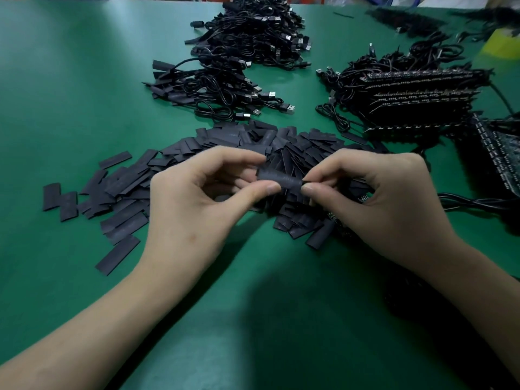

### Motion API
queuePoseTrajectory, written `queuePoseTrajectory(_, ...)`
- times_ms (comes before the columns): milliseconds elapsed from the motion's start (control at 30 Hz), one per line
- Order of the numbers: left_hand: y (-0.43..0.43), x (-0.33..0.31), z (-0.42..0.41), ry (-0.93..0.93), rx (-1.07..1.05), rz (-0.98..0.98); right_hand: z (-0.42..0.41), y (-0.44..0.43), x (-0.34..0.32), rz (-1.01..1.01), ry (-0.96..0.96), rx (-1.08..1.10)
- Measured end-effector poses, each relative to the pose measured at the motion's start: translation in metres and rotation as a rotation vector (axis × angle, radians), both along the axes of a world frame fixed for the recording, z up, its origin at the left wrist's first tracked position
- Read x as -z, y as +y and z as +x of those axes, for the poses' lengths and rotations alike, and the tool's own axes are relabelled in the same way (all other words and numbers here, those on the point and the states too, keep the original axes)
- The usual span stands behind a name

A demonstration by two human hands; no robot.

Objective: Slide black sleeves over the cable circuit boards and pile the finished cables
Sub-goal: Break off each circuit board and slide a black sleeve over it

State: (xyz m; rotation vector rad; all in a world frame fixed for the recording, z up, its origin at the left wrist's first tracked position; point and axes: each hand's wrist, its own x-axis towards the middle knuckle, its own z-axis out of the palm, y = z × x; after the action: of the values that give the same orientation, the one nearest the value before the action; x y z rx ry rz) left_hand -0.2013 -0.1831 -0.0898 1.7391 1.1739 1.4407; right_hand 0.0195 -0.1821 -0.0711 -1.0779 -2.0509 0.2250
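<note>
Green table (pixel 70 94) | both hands pinch one black sleeve (pixel 281 180) | loose sleeves (pixel 118 192) beneath

Bare left hand (pixel 191 215), bare right hand (pixel 394 209)

View: one head-worn wide-angle camera
Facing: forward and down onto the table (pixel 84 80)
Nearness: close above the left hand (pixel 194 198) and right hand (pixel 380 198)

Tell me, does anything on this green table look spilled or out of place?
Nothing serious. The loose sleeves lie scattered rather than stacked, with a few strays apart at the left.
</note>
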Motion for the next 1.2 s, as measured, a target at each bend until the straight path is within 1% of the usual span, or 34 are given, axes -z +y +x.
queuePoseTrajectory(67, 0.001, 0.001, 0.000, -0.030, -0.030, -0.022, -0.002, 0.000, 0.001, 0.005, 0.002, 0.012)
queuePoseTrajectory(233, -0.001, 0.003, 0.004, -0.003, -0.058, -0.015, -0.005, -0.001, 0.004, 0.010, 0.013, 0.043)
queuePoseTrajectory(433, -0.003, 0.000, 0.008, 0.148, -0.069, 0.049, -0.010, -0.005, 0.005, 0.002, 0.015, 0.022)
queuePoseTrajectory(733, -0.002, 0.002, 0.008, 0.117, -0.074, 0.034, -0.011, -0.005, 0.005, 0.015, 0.002, 0.034)
queuePoseTrajectory(967, 0.000, 0.003, 0.007, 0.117, -0.081, 0.030, -0.012, -0.006, 0.006, -0.028, 0.012, 0.035)
queuePoseTrajectory(1100, 0.004, 0.003, 0.004, 0.051, -0.119, 0.001, -0.006, -0.002, 0.005, -0.060, -0.066, 0.051)
queuePoseTrajectory(1200, 0.005, 0.002, 0.001, 0.002, -0.145, -0.022, -0.002, 0.002, 0.003, -0.017, -0.178, 0.063)
